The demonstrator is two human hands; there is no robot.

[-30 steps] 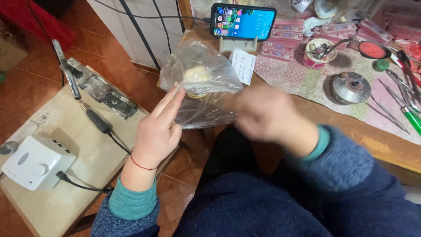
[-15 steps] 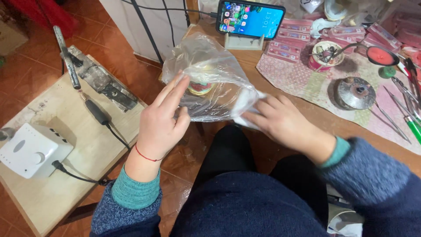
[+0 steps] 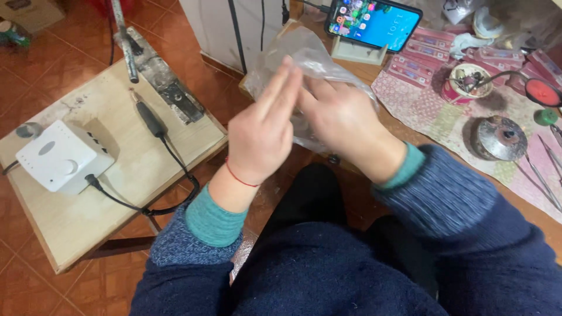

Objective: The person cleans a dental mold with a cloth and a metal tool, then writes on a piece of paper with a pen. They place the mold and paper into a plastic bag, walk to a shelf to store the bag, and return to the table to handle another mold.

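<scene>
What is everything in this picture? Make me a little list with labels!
left hand: left hand, fingers straight, pressed on the clear plastic bag
right hand: right hand, on the same bag
bag contents: cannot tell
side table: wooden board with a white box and a black cable
bench: phone on a stand, round metal pot, red cup

Clear crumpled plastic bag (image 3: 319, 58) sat between both hands. Lit blue phone screen (image 3: 373, 23) stood propped behind; flat pink packets (image 3: 418, 61) lay beside.
</scene>
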